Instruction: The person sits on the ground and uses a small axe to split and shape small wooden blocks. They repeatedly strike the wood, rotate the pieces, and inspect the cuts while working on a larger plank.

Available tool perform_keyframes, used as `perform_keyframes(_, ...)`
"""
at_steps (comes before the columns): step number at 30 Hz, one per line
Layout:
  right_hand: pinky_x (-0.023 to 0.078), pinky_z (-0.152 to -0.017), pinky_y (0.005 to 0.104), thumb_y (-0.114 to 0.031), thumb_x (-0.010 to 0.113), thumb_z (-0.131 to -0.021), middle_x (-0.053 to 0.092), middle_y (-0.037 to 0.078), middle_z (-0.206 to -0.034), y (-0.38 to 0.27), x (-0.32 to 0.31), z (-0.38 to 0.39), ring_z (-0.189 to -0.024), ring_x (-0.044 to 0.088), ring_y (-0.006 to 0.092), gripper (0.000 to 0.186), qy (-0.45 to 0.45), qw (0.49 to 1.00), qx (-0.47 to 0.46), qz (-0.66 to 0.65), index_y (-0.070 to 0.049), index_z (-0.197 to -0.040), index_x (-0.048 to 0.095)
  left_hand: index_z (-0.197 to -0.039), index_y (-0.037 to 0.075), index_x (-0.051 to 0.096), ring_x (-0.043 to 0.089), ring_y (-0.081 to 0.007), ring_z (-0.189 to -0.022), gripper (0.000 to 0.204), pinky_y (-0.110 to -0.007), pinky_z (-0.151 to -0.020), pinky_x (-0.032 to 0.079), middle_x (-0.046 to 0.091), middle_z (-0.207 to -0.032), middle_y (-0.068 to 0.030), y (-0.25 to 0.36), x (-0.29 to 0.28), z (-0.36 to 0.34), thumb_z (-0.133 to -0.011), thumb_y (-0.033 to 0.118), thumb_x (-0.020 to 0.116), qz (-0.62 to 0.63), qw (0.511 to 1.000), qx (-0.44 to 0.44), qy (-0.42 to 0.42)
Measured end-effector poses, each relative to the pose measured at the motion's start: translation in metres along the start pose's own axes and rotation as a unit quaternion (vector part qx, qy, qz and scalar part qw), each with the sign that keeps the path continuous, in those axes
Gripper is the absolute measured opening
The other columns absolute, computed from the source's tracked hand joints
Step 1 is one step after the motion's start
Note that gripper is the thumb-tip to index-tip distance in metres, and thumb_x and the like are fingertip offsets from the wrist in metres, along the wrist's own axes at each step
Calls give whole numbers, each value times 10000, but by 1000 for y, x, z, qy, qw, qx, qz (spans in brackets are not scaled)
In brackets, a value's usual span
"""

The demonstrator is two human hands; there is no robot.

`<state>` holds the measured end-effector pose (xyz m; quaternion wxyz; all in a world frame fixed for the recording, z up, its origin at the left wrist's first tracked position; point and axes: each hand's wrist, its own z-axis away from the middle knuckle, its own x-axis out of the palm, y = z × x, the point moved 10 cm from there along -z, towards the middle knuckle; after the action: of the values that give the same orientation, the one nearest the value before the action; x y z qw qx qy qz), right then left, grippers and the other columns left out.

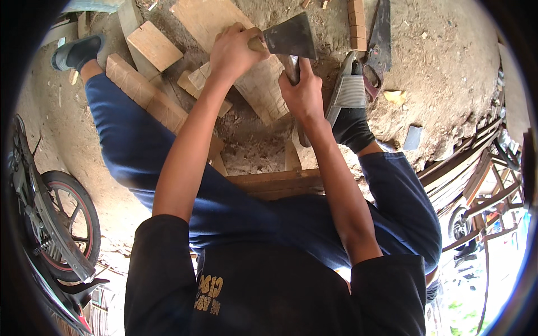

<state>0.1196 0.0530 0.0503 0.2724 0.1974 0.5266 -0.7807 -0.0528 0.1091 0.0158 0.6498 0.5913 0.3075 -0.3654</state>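
My left hand (234, 53) is closed round the short wooden grip of a broad-bladed hand tool. Its dark blade (291, 38) is flat, widens to the right and points away from the fingers. Just below the blade, my right hand (304, 92) is wrapped round a grey metal bar (292, 70), with the index finger stretched along it up to the blade. The bar's kind is unclear, as the hand covers its middle. Under both hands lies a pale wooden board (262, 92), slanting over the dirt ground.
Wooden blocks (155, 46) and a marked length of timber (143, 92) lie left. A handsaw (380, 36) lies beside my right shoe (351, 89). Another marked wooden strip (357, 25) is near it. A motorbike wheel (70, 224) stands left; stacked planks (465, 162) are right.
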Motion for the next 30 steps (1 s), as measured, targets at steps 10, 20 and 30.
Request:
perform_keyframes(10,532,-726,516,-148,627,-874,684,313,-869,-2,5,-5,-844,674,501,427,-8,999,-7,37,-13,-1269,538,-1103,171,758,624,-286,-1083,461,-416,-997,475,665,-1049,-91,0,0,-2,-699,374,853,10,1000,1,2)
perform_keyframes(20,538,-768,520,-144,611,-875,691,322,-898,-3,-18,-7,-883,675,503,412,34,999,-6,-28,20,-1245,538,-1021,163,782,631,-279,-1068,317,-391,-991,466,692,-1040,-60,-3,0,1,-820,401,720,86,996,25,-2)
perform_keyframes(30,537,-793,513,-162,609,-878,694,327,-916,9,-9,5,-902,685,493,475,0,997,45,-70,22,-1309,528,-1014,162,784,631,-270,-1071,284,-389,-987,460,716,-1061,-19,0,2,-1,-864,378,679,59,997,51,-10)
